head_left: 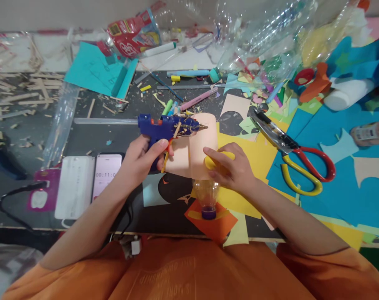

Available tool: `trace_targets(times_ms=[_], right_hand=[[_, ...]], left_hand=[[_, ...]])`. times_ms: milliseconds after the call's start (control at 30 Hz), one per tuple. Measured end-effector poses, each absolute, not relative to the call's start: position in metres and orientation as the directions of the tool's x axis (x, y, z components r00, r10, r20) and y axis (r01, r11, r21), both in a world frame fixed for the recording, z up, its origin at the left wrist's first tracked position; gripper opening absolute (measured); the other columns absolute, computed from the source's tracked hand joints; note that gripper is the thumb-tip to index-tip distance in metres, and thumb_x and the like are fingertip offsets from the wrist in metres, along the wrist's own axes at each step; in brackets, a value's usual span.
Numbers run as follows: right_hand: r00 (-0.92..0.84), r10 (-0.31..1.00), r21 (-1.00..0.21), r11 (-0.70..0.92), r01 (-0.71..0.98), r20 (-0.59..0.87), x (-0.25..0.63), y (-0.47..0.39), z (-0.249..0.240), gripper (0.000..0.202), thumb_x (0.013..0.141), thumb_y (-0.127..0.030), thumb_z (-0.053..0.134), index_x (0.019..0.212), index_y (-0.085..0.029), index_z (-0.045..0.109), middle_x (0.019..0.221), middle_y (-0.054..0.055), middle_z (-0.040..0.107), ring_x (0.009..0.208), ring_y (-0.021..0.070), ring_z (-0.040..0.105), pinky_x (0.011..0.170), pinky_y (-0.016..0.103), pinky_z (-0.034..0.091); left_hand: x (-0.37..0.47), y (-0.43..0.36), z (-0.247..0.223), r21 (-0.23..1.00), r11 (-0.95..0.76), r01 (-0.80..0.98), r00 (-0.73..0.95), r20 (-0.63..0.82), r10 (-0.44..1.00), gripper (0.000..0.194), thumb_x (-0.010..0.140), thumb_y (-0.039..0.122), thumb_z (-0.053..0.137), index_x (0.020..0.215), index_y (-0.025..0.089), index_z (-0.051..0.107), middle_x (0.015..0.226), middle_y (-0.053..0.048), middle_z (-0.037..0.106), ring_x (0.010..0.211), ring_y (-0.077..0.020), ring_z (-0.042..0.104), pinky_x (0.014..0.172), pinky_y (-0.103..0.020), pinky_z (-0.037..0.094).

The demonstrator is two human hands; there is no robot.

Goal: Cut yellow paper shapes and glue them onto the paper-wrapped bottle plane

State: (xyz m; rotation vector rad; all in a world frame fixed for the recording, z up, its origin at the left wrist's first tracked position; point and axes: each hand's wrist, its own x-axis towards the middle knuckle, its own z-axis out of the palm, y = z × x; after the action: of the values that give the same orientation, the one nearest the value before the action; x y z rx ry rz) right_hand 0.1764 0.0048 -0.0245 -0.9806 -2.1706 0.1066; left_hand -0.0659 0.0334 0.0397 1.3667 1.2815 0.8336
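My left hand (138,162) is wrapped round the handle of a blue glue gun (153,127), with a long clear glue stick (106,121) poking out of its back. Scraps of wood and dried glue cling to the gun's front, and its nozzle points right, over the peach paper (202,135). That paper is rolled round a clear plastic bottle (206,191), whose purple cap (208,213) faces me. My right hand (230,166) grips the wrapped bottle from the right, index finger stretched along the paper. Under its fingers shows a yellow rounded piece (225,157).
Large scissors (289,148) with red and yellow handles lie at right on blue paper (320,200). A phone (106,177) is at left. Plastic bottles (133,33), markers (198,99) and wood sticks (33,93) crowd the back. Orange paper (208,229) lies near the front edge.
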Motion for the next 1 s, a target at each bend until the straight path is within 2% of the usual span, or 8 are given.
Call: trace_targets(times_ms=[200, 333, 533, 633, 833, 1000], right_hand=[[-0.438, 0.681, -0.344, 0.699, 0.627, 0.586, 0.177, 0.005, -0.024, 0.041, 0.101, -0.043, 0.037, 0.118, -0.016, 0.063, 0.079, 0.006, 0.061, 0.072, 0.0193, 0.055, 0.067, 0.034, 0.047], [-0.441, 0.706, -0.384, 0.687, 0.617, 0.554, 0.179, 0.005, -0.026, 0.039, 0.098, -0.043, 0.044, 0.125, -0.022, 0.062, 0.082, 0.005, 0.061, 0.075, 0.0199, 0.056, 0.069, 0.035, 0.047], [-0.462, 0.716, -0.412, 0.687, 0.598, 0.524, 0.181, 0.004, -0.026, 0.041, 0.096, -0.041, 0.050, 0.129, -0.021, 0.061, 0.084, 0.007, 0.060, 0.077, 0.0215, 0.056, 0.069, 0.037, 0.046], [-0.451, 0.699, -0.381, 0.696, 0.608, 0.556, 0.180, 0.004, -0.025, 0.038, 0.097, -0.040, 0.047, 0.124, -0.018, 0.063, 0.082, 0.007, 0.060, 0.075, 0.0205, 0.055, 0.069, 0.036, 0.047], [-0.442, 0.697, -0.367, 0.692, 0.622, 0.564, 0.179, 0.005, -0.025, 0.037, 0.099, -0.041, 0.043, 0.122, -0.019, 0.062, 0.080, 0.005, 0.059, 0.074, 0.0197, 0.056, 0.068, 0.035, 0.046], [-0.446, 0.698, -0.409, 0.702, 0.584, 0.561, 0.180, 0.005, -0.027, 0.042, 0.096, -0.038, 0.048, 0.135, -0.023, 0.054, 0.084, 0.006, 0.058, 0.076, 0.0215, 0.054, 0.070, 0.036, 0.045]], left_hand=[[-0.067, 0.033, 0.041, 0.969, 0.088, 0.232, 0.179, -0.131, 0.975, 0.042, 0.080, 0.056, 0.068, 0.063, 0.017, 0.061, 0.043, 0.004, 0.053, 0.036, -0.0066, 0.046, 0.039, -0.019, 0.039], [-0.065, 0.033, 0.042, 0.973, 0.133, 0.191, 0.130, -0.159, 0.979, 0.041, 0.075, 0.053, 0.074, 0.062, 0.018, 0.057, 0.053, 0.002, 0.060, 0.035, -0.0058, 0.045, 0.036, -0.020, 0.039], [-0.066, 0.031, 0.042, 0.974, 0.157, 0.164, 0.119, -0.178, 0.977, 0.037, 0.077, 0.047, 0.073, 0.064, 0.019, 0.054, 0.056, 0.003, 0.057, 0.036, -0.0052, 0.043, 0.037, -0.020, 0.038], [-0.068, 0.030, 0.042, 0.971, 0.165, 0.171, 0.110, -0.185, 0.977, 0.040, 0.077, 0.050, 0.072, 0.063, 0.020, 0.052, 0.054, 0.004, 0.054, 0.036, -0.0051, 0.042, 0.037, -0.021, 0.038], [-0.074, 0.031, 0.041, 0.961, 0.182, 0.210, 0.096, -0.205, 0.974, 0.047, 0.074, 0.059, 0.073, 0.059, 0.019, 0.053, 0.050, 0.004, 0.051, 0.034, -0.0056, 0.041, 0.036, -0.023, 0.037], [-0.076, 0.029, 0.044, 0.951, 0.211, 0.225, 0.075, -0.233, 0.970, 0.042, 0.077, 0.056, 0.071, 0.063, 0.019, 0.056, 0.050, 0.002, 0.055, 0.035, -0.0064, 0.041, 0.036, -0.023, 0.035]])
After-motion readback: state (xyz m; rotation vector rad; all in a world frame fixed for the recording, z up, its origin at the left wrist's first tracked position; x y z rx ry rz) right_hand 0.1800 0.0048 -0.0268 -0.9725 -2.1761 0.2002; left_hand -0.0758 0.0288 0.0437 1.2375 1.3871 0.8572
